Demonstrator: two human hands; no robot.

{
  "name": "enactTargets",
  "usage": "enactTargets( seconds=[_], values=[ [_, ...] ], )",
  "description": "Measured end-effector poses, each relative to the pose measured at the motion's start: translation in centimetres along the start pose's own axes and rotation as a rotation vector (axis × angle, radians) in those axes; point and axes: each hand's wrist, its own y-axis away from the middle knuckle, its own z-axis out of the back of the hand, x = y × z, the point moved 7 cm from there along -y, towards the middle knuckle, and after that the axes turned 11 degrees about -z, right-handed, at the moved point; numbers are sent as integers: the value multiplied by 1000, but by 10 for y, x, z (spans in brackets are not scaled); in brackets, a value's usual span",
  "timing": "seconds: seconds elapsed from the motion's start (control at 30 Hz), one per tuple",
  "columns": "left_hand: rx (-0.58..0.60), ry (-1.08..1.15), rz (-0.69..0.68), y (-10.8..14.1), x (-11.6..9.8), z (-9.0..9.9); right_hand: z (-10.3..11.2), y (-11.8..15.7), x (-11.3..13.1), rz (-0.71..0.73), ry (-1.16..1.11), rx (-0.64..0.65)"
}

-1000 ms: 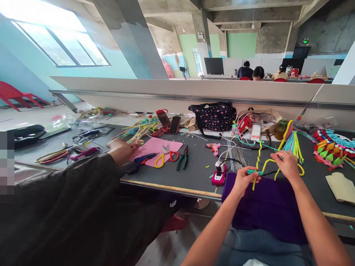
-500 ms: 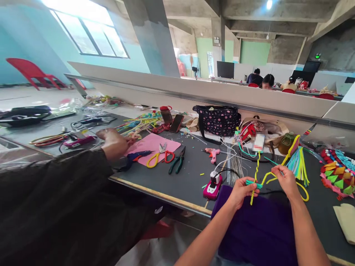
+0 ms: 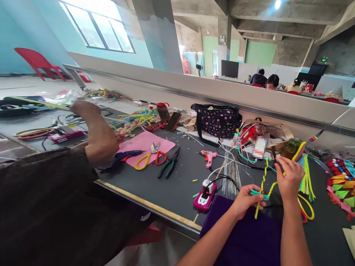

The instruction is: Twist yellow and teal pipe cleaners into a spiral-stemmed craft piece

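Observation:
My left hand [image 3: 246,201] is closed, pinching a small teal pipe cleaner bundle [image 3: 254,192] where it crosses a twisted yellow pipe cleaner [image 3: 264,179]. That yellow twist stands nearly upright, its lower end below my fingers. Another yellow length [image 3: 273,188] runs from the crossing to my right hand [image 3: 290,179], raised with thumb and fingers pinched on it. Its far end is hidden by the hand. Under both forearms lies a dark purple cloth [image 3: 244,236]. Beside my right wrist shows a yellow loop handle with some red [image 3: 313,212].
A pink glue gun [image 3: 211,159], a magenta power strip [image 3: 205,199] and thin rods [image 3: 230,173] lie left of my hands. Further left are pliers [image 3: 169,164], scissors [image 3: 155,148] and a co-worker's arm [image 3: 101,136]. A dotted bag [image 3: 217,123] and a jar [image 3: 291,147] stand behind.
My right hand has risen, drawing the yellow pipe cleaner up nearer the upright twist. My left hand keeps its pinch. The co-worker's hand has moved left and up, and the view has shifted slightly.

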Motion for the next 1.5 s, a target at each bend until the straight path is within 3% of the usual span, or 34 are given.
enactTargets(
  seconds=[0.13,0.23,0.3,0.4,0.5,0.6,0.73,0.87,1.13,1.5],
  values=[
    [67,-82,32,4,5,0,-9,8,-3,8,-8,26],
    [193,-131,-11,6,-12,-4,-13,15,-9,0,-44,52],
    [274,35,-22,4,-28,-9,-14,17,-13,-14,-80,72],
    [269,285,46,-9,-48,-11,-15,18,-16,-34,-118,89],
    [221,360,32,-31,-63,-14,-13,16,-15,-44,-105,84],
    [276,377,46,-50,-70,-26,-12,16,-13,-39,-81,86],
    [333,293,114,-63,-73,-38,-12,14,-13,-40,-57,88],
    [330,199,138,-70,-72,-37,-12,13,-14,-41,-37,83],
    [361,176,63,-77,-67,-25,-16,14,-11,-33,-26,69],
    [448,245,4,-83,-65,-24,-15,14,-7,-18,-12,27]
  ],
)
